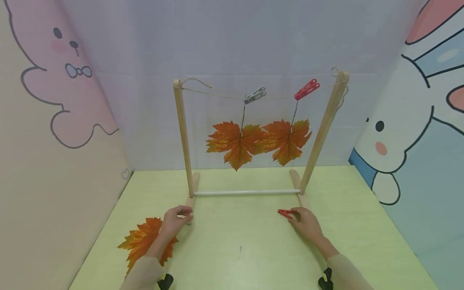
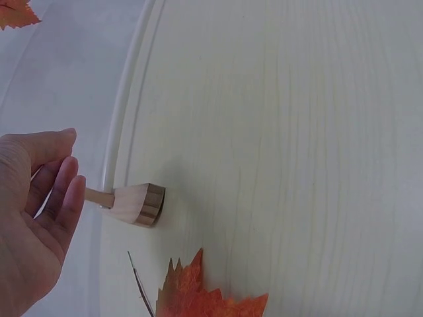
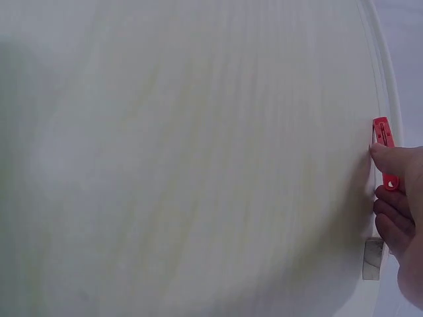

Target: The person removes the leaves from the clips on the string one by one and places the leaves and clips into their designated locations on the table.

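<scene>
Loose orange leaf (image 1: pixel 139 241) on worktop (image 1: pixel 235 225), 7 to 8 o'clock, left hand (image 1: pixel 175 219) at 7 o'clock, grip loosely curved, slightly apart, wooden rack (image 1: pixel 184 137), two leaves (image 1: pixel 237 143) hanging near centre, red clothespin (image 1: pixel 284 212) near 5 o'clock, clamped in right hand (image 1: pixel 308 223) grip

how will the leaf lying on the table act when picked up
The leaf is probably light: two similar leaves hang from one thin string. It looks thin and broad, so it may flex, though the hanging ones look fairly flat.
</scene>
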Available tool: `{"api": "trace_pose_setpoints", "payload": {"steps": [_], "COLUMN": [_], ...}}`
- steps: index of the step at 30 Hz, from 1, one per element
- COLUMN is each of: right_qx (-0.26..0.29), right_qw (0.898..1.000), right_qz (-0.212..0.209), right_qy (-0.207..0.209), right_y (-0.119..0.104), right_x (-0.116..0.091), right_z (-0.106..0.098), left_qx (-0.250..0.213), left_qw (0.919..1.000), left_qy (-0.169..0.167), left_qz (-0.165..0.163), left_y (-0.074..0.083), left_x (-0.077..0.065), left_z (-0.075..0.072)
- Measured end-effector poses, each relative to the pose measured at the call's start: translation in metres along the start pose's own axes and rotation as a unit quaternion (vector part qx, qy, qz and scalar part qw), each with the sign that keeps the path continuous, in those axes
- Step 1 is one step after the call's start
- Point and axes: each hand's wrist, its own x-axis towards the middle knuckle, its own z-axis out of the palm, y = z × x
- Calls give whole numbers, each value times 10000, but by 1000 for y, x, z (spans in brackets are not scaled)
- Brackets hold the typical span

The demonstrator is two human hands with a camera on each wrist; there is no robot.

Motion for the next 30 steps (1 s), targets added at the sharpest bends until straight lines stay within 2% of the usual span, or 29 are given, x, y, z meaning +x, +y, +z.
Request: {"api": "trace_pose_setpoints", "payload": {"steps": [7,12,21,25,30], "right_qx": [-16,12,32,88,237], "right_qw": [9999,9999,9997,9995,9989], "right_qz": [3,39,75,-62,-81], "right_qy": [-109,-96,-235,-285,-395], "right_y": [1,1,0,2,-1], "right_x": [2,2,3,4,7], "right_z": [1,0,-4,-7,-15], "left_qx": [-135,-70,-109,-140,-105], "left_qw": [9999,9998,9998,9996,9989], "left_qy": [-41,-38,-121,-135,17], "left_qz": [77,165,78,199,451], "left_y": [3,4,4,7,9], "left_x": [-1,-2,-1,3,10], "left_z": [4,5,6,10,12]}}
